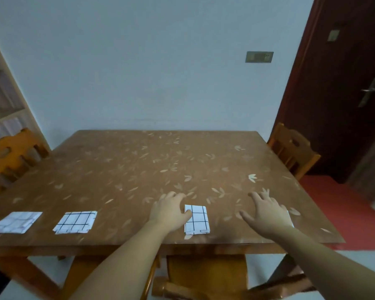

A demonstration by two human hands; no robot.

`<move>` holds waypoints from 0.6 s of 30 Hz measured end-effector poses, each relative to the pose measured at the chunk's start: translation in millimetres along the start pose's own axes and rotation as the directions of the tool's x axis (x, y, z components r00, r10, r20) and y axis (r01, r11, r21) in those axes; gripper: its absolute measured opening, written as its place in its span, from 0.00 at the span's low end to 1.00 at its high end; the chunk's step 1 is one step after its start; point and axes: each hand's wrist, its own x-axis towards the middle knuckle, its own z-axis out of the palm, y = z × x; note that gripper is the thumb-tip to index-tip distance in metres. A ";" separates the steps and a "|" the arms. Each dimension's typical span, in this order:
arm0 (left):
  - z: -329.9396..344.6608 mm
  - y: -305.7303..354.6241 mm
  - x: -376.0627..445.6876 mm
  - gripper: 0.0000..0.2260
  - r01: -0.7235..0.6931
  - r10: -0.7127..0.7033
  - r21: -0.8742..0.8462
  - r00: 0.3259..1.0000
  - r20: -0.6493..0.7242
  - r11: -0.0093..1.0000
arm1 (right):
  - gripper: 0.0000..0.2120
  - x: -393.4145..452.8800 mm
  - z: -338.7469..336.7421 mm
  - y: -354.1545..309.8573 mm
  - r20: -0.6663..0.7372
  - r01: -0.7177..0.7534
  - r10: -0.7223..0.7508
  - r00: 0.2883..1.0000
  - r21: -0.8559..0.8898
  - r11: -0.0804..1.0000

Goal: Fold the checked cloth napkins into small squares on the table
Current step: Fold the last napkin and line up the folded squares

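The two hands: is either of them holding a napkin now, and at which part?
Nothing is held. The left hand only touches the left edge of the folded napkin with its thumb. The right hand is spread, fingers straight, over another napkin.

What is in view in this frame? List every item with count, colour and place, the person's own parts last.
folded napkin with bold black checks: 1, white, near edge, centre, left thumb touching it
folded napkin with black grid: 1, white, near edge, left of centre
folded napkin with faint checks: 1, white, near edge, far left
white cloth edge: 1, mostly hidden under the right hand
table: 1, brown with pale leaf pattern
chairs: 3, orange wood; left, right, near
door: 1, dark red, right
wall socket: 1, back wall
shelf: 1, left
left hand: resting on the table
right hand: fingers spread over the table
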 end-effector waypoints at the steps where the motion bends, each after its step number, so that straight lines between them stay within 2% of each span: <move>1: 4.7 0.3 6.8 0.23 0.003 -0.003 -0.009 1.000 0.008 1.000 | 0.31 5.2 4.1 2.7 0.016 -0.008 0.008 1.000 -0.001 1.000; 6: 32.6 -1.4 30.8 0.21 0.035 -0.031 -0.045 0.996 0.083 0.998 | 0.30 33.8 34.6 8.2 0.093 -0.001 -0.002 0.996 0.034 0.999; 14: 84.6 -2.6 55.3 0.24 0.176 -0.163 -0.042 0.963 0.213 0.983 | 0.27 81.9 105.1 6.9 0.295 0.092 -0.131 0.947 0.140 0.986; 18: 104.5 0.5 65.9 0.26 0.216 -0.199 -0.037 0.945 0.261 0.976 | 0.19 90.3 132.2 5.6 0.323 0.149 -0.207 0.923 0.196 0.969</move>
